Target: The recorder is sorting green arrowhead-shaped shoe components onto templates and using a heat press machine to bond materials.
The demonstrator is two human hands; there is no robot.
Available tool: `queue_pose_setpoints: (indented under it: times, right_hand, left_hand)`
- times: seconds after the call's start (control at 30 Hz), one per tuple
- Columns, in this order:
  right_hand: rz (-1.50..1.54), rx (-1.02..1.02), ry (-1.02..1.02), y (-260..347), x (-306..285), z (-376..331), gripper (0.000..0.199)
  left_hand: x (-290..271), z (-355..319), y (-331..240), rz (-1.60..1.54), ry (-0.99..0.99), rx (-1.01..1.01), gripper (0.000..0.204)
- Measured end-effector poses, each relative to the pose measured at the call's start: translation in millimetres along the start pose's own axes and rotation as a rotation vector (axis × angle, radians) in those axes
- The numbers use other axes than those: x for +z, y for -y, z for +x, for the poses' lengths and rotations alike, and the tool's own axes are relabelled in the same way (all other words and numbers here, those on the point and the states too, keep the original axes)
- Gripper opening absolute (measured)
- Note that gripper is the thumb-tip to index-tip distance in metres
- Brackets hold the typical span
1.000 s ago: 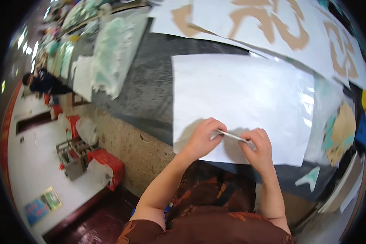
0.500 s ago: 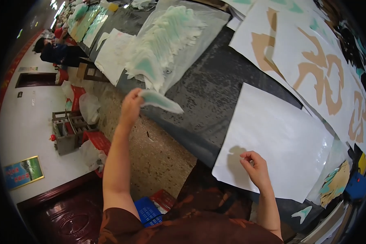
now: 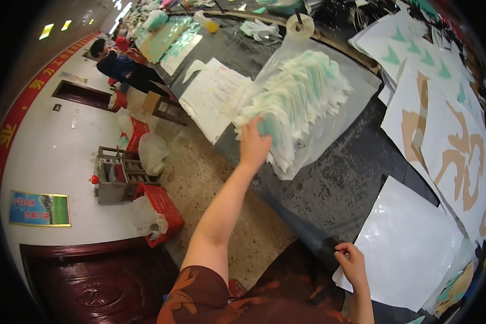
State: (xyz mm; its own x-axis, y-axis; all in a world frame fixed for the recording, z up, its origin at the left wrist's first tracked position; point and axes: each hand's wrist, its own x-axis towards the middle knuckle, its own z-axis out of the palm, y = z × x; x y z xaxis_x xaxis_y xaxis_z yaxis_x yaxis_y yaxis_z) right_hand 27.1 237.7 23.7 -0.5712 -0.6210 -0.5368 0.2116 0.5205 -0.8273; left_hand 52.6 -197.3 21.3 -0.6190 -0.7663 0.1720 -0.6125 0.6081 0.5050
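Fanned stack of green-and-white pieces (image 3: 308,89): sits on a clear plastic sheet (image 3: 356,102) on the dark worktop (image 3: 337,162), far side of the head view from me. A marked paper sheet (image 3: 208,102) lies just beside it on the left.

Left hand (image 3: 254,147): I have it reaching out to the near end of the stack, fingers at the outermost piece. Grip: cannot tell from my feed whether it pinches that piece or only rests there.

Right hand (image 3: 353,264): over the near-left corner of a glossy white sheet (image 3: 407,243). Grip: fingers curled toward the thumb, nothing seen in it; whether the tips meet I cannot tell.

Progress, my judgement: many pieces are already gathered, overlapped in a row. Cannot count them, nor tell whether the left hand is laying one down or lifting one, so the amount left is unknown.

Orientation: the stack's long axis slants from near-left to far-right. Single pieces lie roughly crosswise to it, pale tips showing along the right flank.
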Motion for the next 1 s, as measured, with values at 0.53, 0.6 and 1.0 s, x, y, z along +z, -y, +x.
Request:
queue_pose_setpoints:
  times: [0.53, 0.6, 1.0]
  right_hand:
    - [0.177, -0.604, -0.137, 18, -9, -92, 0.041]
    - [-0.018, -0.569, -0.270, 5, -16, -120, 0.054]
    - [-0.117, -0.289, -0.946, -160, -99, -363, 0.075]
  left_hand:
    - [20, -301, -232, -1.573, 1.289, -0.858, 0.076]
    - [24, -340, -257, -1.524, 1.298, -0.833, 0.075]
    - [46, -591, -434, -1.612, 1.711, -0.699, 0.057]
